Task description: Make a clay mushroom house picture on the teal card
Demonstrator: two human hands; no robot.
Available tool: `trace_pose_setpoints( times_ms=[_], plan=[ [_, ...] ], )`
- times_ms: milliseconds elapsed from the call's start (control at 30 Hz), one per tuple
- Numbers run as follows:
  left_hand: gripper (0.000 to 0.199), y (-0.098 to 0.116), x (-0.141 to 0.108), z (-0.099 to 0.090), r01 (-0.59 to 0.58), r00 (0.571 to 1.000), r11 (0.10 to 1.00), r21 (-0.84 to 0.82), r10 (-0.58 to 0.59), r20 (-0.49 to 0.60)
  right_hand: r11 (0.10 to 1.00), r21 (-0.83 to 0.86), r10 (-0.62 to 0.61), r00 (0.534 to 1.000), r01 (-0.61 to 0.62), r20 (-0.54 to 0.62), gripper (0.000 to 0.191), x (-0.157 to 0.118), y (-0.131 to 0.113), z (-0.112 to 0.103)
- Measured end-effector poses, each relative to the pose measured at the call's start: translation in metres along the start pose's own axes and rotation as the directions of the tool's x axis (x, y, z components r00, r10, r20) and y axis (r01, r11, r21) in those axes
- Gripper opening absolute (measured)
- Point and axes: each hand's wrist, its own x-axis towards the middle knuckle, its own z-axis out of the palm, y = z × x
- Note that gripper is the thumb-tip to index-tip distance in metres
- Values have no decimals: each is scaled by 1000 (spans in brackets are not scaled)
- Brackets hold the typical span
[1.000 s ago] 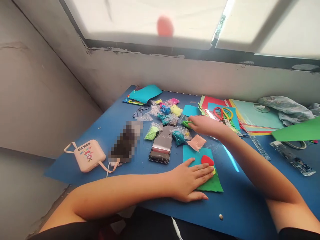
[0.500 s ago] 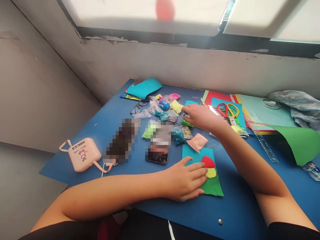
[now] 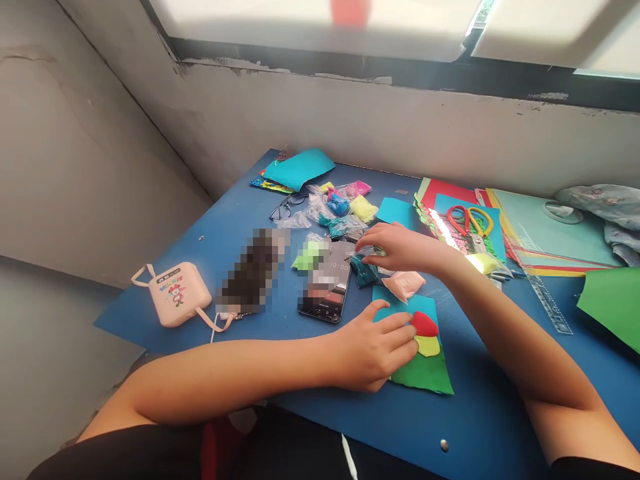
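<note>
two shapes: red piece (image 3: 425, 325) and yellow piece (image 3: 429, 346) down, touching
blue card (image 3: 425, 305): on bench (image 3: 390, 427), green layer (image 3: 431, 375) covers visible lower part, blue bare above; looks partly built, amount remaining unclear
left hand (image 3: 373, 350): fingers spread on card, tips at shapes' edges, hides some
right hand (image 3: 393, 247): fingers curled at teal bag (image 3: 364, 272), can't tell if pinching
pink bag (image 3: 404, 285): beside card, unused contents inside

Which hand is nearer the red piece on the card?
Left. The left hand lies on the card, fingertips at the red piece's edge; the right hand is beyond it, above the clay bags.
</note>
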Motion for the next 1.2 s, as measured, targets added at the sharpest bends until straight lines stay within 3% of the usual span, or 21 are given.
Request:
trace_pose_setpoints(
  times_ms=[300,467,800,933,1067,1133,1200],
  plan=[
    [29,-1,0,-1,11,998,1000,-19,-9,56,943,-199,266,963,-267,-32,40,14,-4,6],
    [27,-1,1,-2,9,998,1000,0,-9,64,927,-237,289,956,-290,-37,48,18,3,19],
    [30,-2,2,-1,-3,997,1000,-14,5,83,921,-294,236,967,-254,-96,37,24,3,23],
    [27,-1,2,-2,36,996,995,-89,-29,80,914,-290,254,957,-285,-142,37,19,1,14],
    [26,5,2,-4,98,992,960,-262,-73,105,893,-286,306,935,-347,-180,34,3,-5,-9],
    [27,8,2,-7,193,981,906,-377,-167,101,875,-295,332,919,-384,-211,35,-8,-10,-22],
    [28,8,3,-11,342,936,777,-529,-330,120,871,-284,338,908,-402,-248,35,-21,-16,-35]
  ],
)
